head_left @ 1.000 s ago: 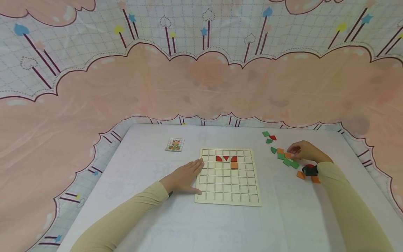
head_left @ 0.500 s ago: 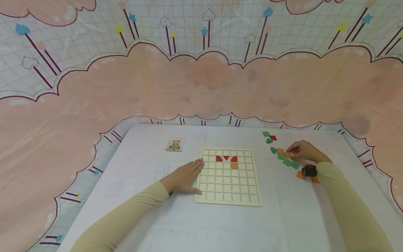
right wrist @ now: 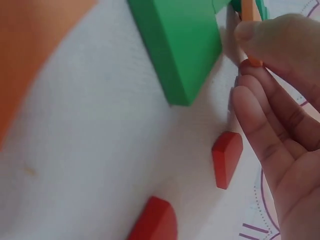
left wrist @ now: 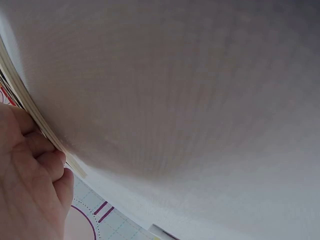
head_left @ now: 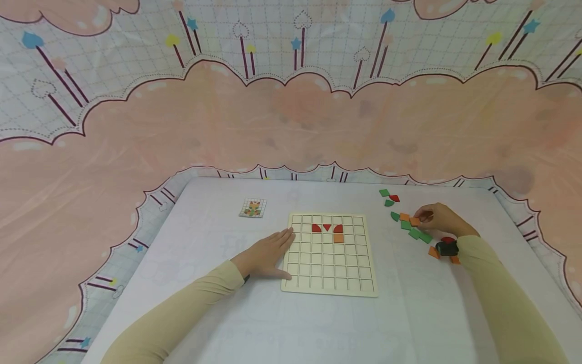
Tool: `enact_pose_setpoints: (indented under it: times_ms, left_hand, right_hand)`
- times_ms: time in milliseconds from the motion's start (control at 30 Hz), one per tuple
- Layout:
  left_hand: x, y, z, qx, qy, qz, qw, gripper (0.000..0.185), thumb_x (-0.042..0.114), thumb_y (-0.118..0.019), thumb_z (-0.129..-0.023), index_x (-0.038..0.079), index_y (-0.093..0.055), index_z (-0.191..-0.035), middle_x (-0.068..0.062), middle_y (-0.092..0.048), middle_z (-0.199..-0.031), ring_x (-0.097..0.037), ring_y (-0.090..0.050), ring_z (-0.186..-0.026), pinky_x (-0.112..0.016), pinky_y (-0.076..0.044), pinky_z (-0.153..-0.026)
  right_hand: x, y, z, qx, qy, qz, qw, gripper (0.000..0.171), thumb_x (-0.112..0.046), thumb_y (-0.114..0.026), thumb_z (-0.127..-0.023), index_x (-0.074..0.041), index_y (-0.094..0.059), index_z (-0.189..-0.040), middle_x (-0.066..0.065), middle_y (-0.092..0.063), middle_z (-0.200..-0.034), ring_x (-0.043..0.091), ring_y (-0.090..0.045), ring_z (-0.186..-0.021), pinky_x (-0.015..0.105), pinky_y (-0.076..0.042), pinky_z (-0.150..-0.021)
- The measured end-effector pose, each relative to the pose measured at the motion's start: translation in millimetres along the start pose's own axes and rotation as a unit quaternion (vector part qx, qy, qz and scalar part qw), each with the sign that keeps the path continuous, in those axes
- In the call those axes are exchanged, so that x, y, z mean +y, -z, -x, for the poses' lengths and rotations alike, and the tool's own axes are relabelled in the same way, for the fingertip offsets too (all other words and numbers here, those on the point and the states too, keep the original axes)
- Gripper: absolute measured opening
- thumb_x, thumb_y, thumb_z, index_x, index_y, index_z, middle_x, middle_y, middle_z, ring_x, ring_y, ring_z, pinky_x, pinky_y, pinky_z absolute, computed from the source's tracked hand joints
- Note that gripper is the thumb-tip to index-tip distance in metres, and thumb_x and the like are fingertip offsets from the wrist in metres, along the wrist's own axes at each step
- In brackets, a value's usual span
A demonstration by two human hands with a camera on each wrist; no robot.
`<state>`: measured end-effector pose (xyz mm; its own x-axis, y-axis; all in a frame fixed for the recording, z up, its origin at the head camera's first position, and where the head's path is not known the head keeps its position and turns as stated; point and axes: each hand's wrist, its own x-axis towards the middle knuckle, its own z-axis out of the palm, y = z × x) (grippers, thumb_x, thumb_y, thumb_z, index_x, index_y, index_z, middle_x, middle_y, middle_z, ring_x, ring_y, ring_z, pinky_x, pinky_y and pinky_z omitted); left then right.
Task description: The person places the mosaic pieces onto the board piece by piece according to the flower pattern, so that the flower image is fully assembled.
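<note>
An orange tile (head_left: 415, 221) sat pinched in the right hand (head_left: 440, 218). The left hand (head_left: 265, 254) lay flat, fingers straight, against the grid board (head_left: 330, 283).

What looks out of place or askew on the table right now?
Nothing stands out. The grid board lies flat, its four pieces seated in cells; loose pieces lie scattered by the right hand, none spilled off.
</note>
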<state>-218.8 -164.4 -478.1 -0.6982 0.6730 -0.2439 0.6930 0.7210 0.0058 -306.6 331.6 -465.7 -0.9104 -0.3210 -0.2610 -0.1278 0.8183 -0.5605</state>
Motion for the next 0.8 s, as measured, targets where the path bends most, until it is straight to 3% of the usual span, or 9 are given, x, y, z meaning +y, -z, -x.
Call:
enact_pose_setpoints:
  times_ms: [400,600,800]
  left_hand:
    - [-0.6,-0.9,-0.6,-0.001,0.003,0.0,1.0,0.109,0.076,-0.045,-0.079,0.001,-0.013,-0.15,-0.015,-0.009,-0.158,-0.026,-0.012,-0.147,-0.036,-0.018,-0.12]
    - [-0.7,-0.9,-0.8,0.0,0.003,0.0,1.0,0.108,0.076,-0.046,-0.079,0.001,-0.014,-0.15,-0.015,-0.01,-0.158,-0.026,-0.012,-0.147,-0.036,-0.019,-0.119]
    - [-0.8,-0.2,-0.7,0.001,0.001,0.001,1.0,0.108,0.075,-0.046,-0.079,0.0,-0.013,-0.15,-0.016,-0.01,-0.158,-0.026,-0.012,-0.147,-0.036,-0.019,-0.119]
  right_hand:
    - [0,-8,1,0.012,0.006,-0.014,1.0,0.032,-0.014,-0.068,-0.083,0.003,-0.063,-0.109,0.013,-0.065,-0.099,0.021,-0.057,-0.089,0.028,-0.052,-0.079]
    - [-14,-14,-2,0.03,0.057,-0.008,0.998,0.03,-0.007,-0.069,-0.081,0.006,-0.064,-0.107,0.013,-0.066,-0.095,0.015,-0.057,-0.081,0.019,-0.051,-0.072]
    - [-41,-25,-8,0.047,0.091,-0.019,0.995,0.027,-0.003,-0.072,-0.077,0.007,-0.065,-0.101,0.014,-0.066,-0.09,0.013,-0.058,-0.078,0.024,-0.053,-0.072]
